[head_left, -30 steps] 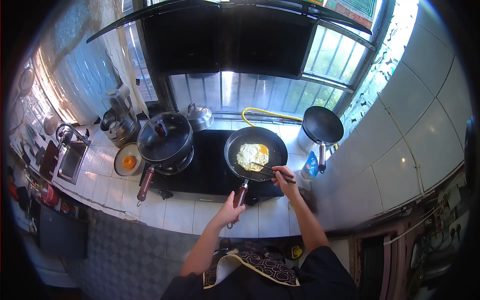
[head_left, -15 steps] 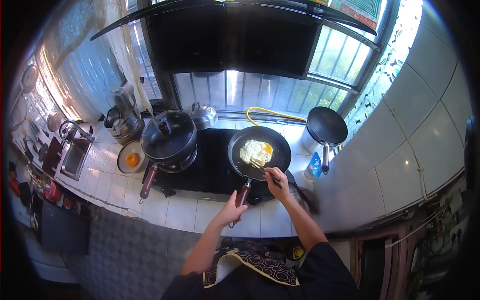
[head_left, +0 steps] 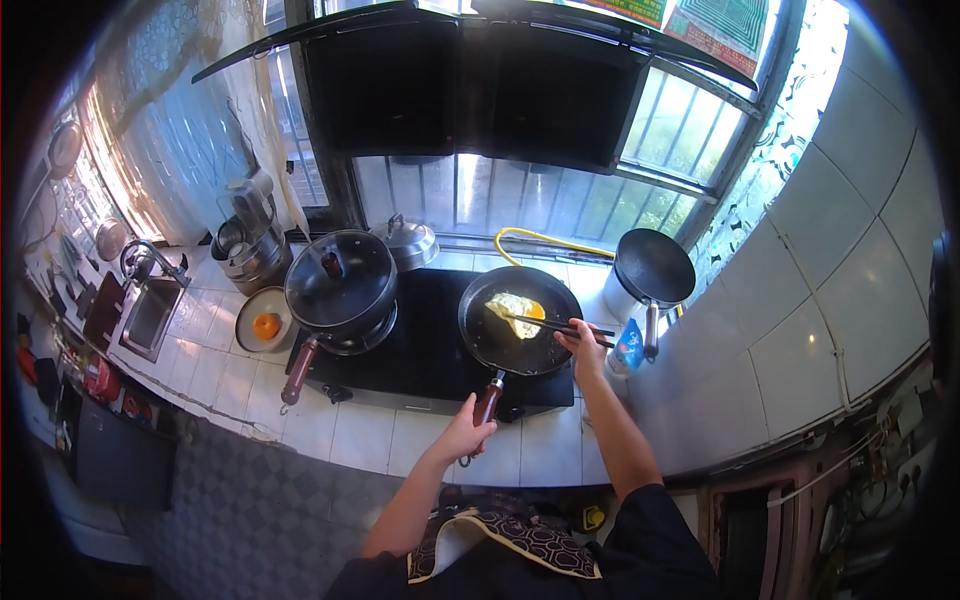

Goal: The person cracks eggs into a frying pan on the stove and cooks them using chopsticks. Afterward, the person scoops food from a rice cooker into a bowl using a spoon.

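My left hand [head_left: 468, 432] is wrapped round the brown handle of a black frying pan [head_left: 490, 345], which sits over the right side of the black stove [head_left: 430, 345]. In the pan lies a fried egg [head_left: 516, 313], white with an orange-yellow yolk on its right side. My right hand [head_left: 584, 350] grips a pair of dark chopsticks [head_left: 560, 325] from the pan's right rim. Their tips reach left onto the egg, at its middle. The egg looks partly folded or bunched up.
A lidded black pan [head_left: 340, 285] stands on the left burner, its handle [head_left: 300, 370] jutting forward. Beside it are a plate [head_left: 248, 338] with an orange round item [head_left: 266, 325] and stacked metal pots [head_left: 250, 255]. At right, a small black pan [head_left: 655, 268] rests over a pot near a blue-white packet [head_left: 627, 350].
My right hand has moved right, and the chopsticks have swung from steep to nearly level. The egg looks narrower and more bunched. My left hand stays on the handle.
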The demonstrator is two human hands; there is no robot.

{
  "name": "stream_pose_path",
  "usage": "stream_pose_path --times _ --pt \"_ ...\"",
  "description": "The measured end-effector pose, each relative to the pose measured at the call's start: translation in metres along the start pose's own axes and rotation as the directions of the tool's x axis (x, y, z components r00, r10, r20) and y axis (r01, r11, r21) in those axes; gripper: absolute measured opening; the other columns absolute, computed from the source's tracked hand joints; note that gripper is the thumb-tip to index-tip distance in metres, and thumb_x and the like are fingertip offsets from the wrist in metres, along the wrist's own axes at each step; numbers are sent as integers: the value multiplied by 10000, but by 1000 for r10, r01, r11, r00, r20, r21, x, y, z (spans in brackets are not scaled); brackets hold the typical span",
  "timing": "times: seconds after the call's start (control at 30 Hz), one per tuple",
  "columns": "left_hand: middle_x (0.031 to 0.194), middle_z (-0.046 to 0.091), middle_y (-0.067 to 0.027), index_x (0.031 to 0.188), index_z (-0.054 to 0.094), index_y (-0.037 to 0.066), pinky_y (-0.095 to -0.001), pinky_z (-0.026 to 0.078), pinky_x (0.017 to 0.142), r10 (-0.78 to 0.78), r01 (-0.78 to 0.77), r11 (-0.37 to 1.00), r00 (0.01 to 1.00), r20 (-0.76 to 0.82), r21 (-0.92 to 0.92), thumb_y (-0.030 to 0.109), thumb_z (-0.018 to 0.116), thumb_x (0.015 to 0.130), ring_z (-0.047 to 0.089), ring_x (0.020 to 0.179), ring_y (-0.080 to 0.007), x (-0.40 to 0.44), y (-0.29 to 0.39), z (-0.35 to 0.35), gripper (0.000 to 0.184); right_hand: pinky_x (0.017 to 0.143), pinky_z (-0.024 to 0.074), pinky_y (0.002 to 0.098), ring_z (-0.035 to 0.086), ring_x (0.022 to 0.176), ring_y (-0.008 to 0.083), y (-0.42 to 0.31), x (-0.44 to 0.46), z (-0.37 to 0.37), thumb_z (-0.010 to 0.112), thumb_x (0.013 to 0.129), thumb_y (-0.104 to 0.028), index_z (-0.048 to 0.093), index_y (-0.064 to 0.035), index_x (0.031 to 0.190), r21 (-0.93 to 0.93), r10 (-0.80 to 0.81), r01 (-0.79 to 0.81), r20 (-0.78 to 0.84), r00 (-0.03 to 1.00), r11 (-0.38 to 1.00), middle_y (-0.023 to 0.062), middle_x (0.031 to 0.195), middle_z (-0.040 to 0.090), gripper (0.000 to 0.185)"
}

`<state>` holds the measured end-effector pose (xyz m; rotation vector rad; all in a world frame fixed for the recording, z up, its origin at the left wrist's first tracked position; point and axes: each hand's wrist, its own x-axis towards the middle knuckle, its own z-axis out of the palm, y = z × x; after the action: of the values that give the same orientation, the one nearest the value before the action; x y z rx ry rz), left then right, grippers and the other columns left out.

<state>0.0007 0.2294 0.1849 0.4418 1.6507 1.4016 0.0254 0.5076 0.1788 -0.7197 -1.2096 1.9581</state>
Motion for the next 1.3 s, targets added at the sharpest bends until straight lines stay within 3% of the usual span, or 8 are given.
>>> stream_pose_path --times 0.1,0.13,0.7,1.03,1.3 --pt "770 529 -100 1388 -11 7 -277 417 439 -9 9 1000 1000 1 -7 137 578 809 510 500 -135 -1 2 0 836 593 555 271 652 688 282 -12 2 3 489 883 -150 561 40 919 31 12 -11 -28 1000 999 171 818 607 207" --pt "770 529 -100 1388 -11 7 -277 417 439 -11 11 1000 1000 4 -9 137 578 809 510 500 -135 -1 3 0 836 606 571 310 647 670 313 -19 -1 6 509 868 -120 560 71 895 71 4 -1 -37 999 997 182 788 594 200" --pt "837 550 -109 1387 -22 2 -268 444 460 -35 35 999 999 -14 25 147 583 802 529 527 -131 -4 7 1 853 646 559 286 648 728 296 -60 -9 21 494 874 -142 554 34 936 159 -10 11 -4 1000 987 151 821 588 196" --pt "842 547 -110 1389 -12 6 -267 444 464 -7 7 1000 1000 -10 -16 144 584 799 526 527 -130 -1 1 0 850 634 569 310 648 694 293 -38 10 -10 494 871 -131 536 51 922 81 -44 57 -147 988 995 170 800 588 194" --pt "859 547 -100 1389 -25 9 -269 447 473 -15 15 999 1000 -4 -32 146 583 799 517 526 -125 -2 3 0 858 609 573 303 638 631 252 -35 5 -10 484 864 -90 552 74 881 -39 -171 167 -218 961 985 172 790 588 178"
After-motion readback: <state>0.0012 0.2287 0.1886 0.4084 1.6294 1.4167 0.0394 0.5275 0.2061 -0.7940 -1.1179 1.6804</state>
